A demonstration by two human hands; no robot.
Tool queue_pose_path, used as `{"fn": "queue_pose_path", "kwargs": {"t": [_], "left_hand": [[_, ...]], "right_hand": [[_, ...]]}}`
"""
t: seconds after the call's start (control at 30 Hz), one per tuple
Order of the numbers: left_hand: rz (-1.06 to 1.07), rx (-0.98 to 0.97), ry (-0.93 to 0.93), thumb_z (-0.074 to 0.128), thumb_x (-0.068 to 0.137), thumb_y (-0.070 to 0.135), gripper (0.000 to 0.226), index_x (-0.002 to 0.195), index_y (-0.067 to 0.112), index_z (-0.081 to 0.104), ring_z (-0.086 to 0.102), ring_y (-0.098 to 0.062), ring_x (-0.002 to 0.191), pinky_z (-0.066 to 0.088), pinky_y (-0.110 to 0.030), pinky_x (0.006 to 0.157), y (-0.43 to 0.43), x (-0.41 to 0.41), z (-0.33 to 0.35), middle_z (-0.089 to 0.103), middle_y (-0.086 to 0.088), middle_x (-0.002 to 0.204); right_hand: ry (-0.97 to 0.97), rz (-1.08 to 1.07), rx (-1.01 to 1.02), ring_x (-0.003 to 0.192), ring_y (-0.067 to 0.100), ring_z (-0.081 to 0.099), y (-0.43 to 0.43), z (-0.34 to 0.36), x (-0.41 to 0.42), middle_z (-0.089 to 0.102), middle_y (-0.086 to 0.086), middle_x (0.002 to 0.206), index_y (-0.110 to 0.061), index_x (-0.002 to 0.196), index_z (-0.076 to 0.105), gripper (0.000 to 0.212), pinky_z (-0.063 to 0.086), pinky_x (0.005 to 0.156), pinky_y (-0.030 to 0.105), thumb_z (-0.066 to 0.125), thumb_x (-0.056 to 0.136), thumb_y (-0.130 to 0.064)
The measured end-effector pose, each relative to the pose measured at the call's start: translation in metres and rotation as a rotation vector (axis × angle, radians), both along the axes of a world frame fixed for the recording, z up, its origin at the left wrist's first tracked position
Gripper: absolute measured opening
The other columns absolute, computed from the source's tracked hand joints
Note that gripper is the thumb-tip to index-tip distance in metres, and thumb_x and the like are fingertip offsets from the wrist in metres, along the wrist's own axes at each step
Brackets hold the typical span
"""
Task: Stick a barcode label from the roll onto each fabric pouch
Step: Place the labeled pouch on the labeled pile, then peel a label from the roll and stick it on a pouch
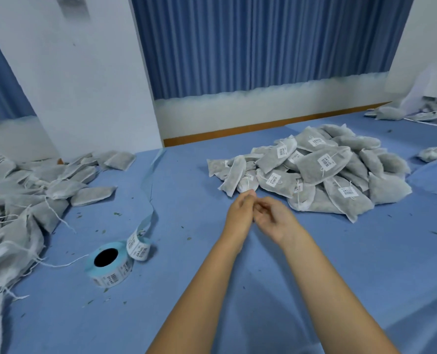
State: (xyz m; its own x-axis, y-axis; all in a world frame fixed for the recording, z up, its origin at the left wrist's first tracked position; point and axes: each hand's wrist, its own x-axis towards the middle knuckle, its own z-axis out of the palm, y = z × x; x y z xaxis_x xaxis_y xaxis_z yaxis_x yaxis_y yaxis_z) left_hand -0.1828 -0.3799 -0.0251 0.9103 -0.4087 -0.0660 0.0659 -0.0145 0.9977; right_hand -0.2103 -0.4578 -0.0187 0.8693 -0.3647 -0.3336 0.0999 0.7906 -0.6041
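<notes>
Head camera is showing both hands meeting over the blue cloth [238, 315], just in front of the labelled pile [314, 172] on the right. The left hand [239, 213] and the right hand [273, 218] are touching at the fingertips, with the fingers loosely curled toward one another. Whether they are pinching a label between them cannot be told, since nothing white is showing there. No pouch is lying under the hands, so the work is probably sitting between two pouches, or a label is being worked off the fingers. The label roll [110, 264] is lying on its side to the left, well apart from the hands, and its loose strip [138, 245] is curling up beside it while a bare length of backing [148, 195] is trailing away across the cloth. The unlabelled pile [20, 200] is spreading along the far left edge with drawstrings straggling out. The next move is likely calling for a reach left to take a bare pouch and peel a fresh label from the strip. Barcodes and short lines of print are showing on the roll and on the pouches at right, but the lettering is too small to read.
</notes>
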Motion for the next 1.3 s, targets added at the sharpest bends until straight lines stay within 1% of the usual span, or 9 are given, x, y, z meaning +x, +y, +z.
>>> {"fn": "queue_pose_path", "kwargs": {"t": [0.17,0.33,0.57,0.73,0.9,1.03,1.1,1.2,1.3], "left_hand": [[0.148,0.118,-0.244,0.053,0.097,0.013,0.023,0.111,0.012,0.070,0.064,-0.013,0.101,0.047,-0.020,0.090,0.058,0.006,0.012,0.071,-0.003,0.107],[0.291,0.216,-0.374,0.055,0.096,0.009,0.025,0.115,0.011,0.071,0.065,-0.015,0.099,0.047,-0.021,0.092,0.153,0.020,0.022,0.071,-0.006,0.108],[0.685,0.127,-0.380,0.041,0.099,0.003,0.032,0.102,0.009,0.072,0.066,-0.015,0.093,0.048,-0.014,0.083,0.281,0.031,0.016,0.071,0.002,0.095],[1.060,0.857,-0.680,0.055,0.076,-0.013,0.043,0.113,0.006,0.067,0.053,-0.035,0.115,0.032,-0.039,0.095,0.362,0.041,-0.002,0.067,-0.011,0.115],[0.891,1.217,-0.626,0.056,0.086,0.003,0.022,0.098,0.012,0.072,0.055,-0.028,0.116,0.008,-0.046,0.117,0.399,0.053,-0.017,0.070,-0.008,0.102],[0.909,1.114,-0.815,0.069,0.077,0.000,0.012,0.074,0.012,0.070,0.065,-0.029,0.088,0.016,-0.050,0.117,0.401,0.050,-0.015,0.067,-0.005,0.074],[0.903,1.019,-0.942,0.071,0.072,-0.006,0.017,0.076,0.011,0.071,0.068,-0.028,0.095,0.016,-0.048,0.116,0.392,0.049,-0.010,0.069,-0.005,0.076],[0.858,0.847,-1.029,0.065,0.076,-0.011,0.024,0.091,0.006,0.072,0.066,-0.026,0.106,0.014,-0.035,0.118,0.374,0.047,0.003,0.072,-0.004,0.089],[0.755,0.645,-0.984,0.052,0.075,-0.009,0.032,0.099,0.005,0.068,0.064,-0.030,0.069,0.047,-0.029,0.085,0.353,0.042,0.018,0.069,-0.003,0.078]], "right_hand": [[-0.065,0.079,-0.056,0.065,0.013,0.064,0.074,0.007,0.018,0.062,0.012,0.081,0.000,0.084,0.058,0.025,0.053,0.073,0.020,0.038,0.099,0.001],[-0.105,0.239,0.045,0.050,0.011,0.065,0.161,0.015,0.043,0.058,0.015,0.081,0.000,0.085,0.055,0.029,0.055,0.052,0.019,0.032,0.102,-0.003],[-0.182,0.426,-0.163,0.068,0.019,0.063,0.292,0.022,0.060,0.059,0.017,0.079,0.003,0.080,0.057,0.024,0.054,0.066,0.021,0.039,0.091,0.014],[-0.101,0.561,-0.764,0.073,0.018,0.066,0.339,0.005,0.068,0.059,0.013,0.115,0.002,0.113,0.057,0.030,0.053,0.073,0.017,0.052,0.085,0.013],[-0.130,0.711,-0.788,0.062,0.016,0.061,0.370,-0.004,0.071,0.036,0.010,0.139,-0.006,0.141,0.034,0.060,0.051,0.052,0.015,0.044,0.087,0.019],[-0.180,0.672,-0.813,0.055,0.012,0.057,0.370,-0.007,0.074,0.059,0.015,0.099,-0.002,0.128,0.044,0.036,0.049,0.052,0.018,0.051,0.093,0.004],[-0.237,0.503,-0.996,0.046,0.003,0.052,0.361,-0.003,0.075,0.060,0.010,0.071,-0.002,0.099,0.059,0.007,0.045,0.054,0.018,0.056,0.093,-0.003],[-0.326,0.256,-1.178,0.048,0.005,0.048,0.338,0.011,0.074,0.054,0.000,0.055,-0.005,0.078,0.064,0.015,0.040,0.056,0.015,0.062,0.091,-0.011],[-0.427,0.138,-1.232,0.052,0.004,0.044,0.309,0.028,0.070,0.052,-0.009,0.055,-0.012,0.076,0.066,0.013,0.039,0.056,0.017,0.065,0.089,-0.011]]}}
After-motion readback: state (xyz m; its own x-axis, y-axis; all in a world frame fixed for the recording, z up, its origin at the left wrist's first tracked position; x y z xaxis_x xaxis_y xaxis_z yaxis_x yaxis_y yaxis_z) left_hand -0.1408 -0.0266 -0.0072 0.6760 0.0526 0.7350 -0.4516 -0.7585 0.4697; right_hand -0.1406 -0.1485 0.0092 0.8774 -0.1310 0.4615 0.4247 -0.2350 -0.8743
